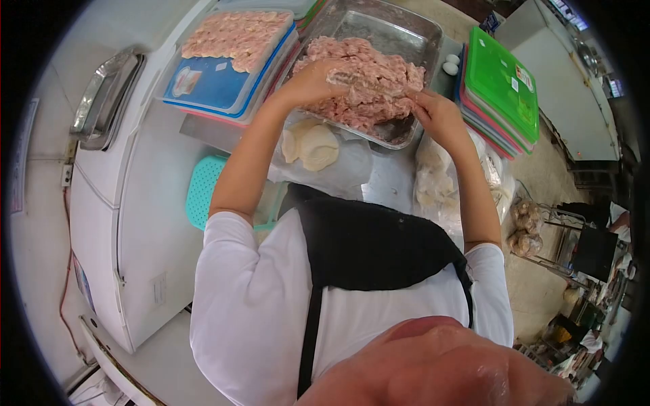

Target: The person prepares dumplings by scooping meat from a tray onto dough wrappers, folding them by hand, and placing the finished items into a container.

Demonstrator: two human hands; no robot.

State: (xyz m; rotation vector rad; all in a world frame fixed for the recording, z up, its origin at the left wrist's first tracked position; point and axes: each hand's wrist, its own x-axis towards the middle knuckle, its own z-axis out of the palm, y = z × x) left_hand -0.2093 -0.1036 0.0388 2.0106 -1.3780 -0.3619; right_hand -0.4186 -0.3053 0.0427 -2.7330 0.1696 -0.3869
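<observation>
**Raw meat (379,88): position, axis and grip state**

1. Location. I read the raw meat as one pale pink heap in a steel tray (413,30) on the surface directly ahead of the person. The heap fills the near half of the tray; the far half shows bare metal.

2. Axis. The heap's long axis runs across the tray, from the person's left to right, and slopes slightly nearer on the right side. It does not point anywhere; the outline is irregular.

3. Left hand (313,81). It rests on the heap's left end, fingers curled down, the grip clenched on a clump of meat.

4. Right hand (439,116). It sits at the heap's right, near edge, fingertips drawn together and pinching meat.

5. Surroundings. Dough rounds (313,145) in a clear bag lie just below the tray's near edge, under the left forearm. A blue-lidded box (210,84) topped with more meat sits left of the tray. Stacked green lids (504,78) lie to the right, with two eggs (451,64) between them and the tray.
</observation>
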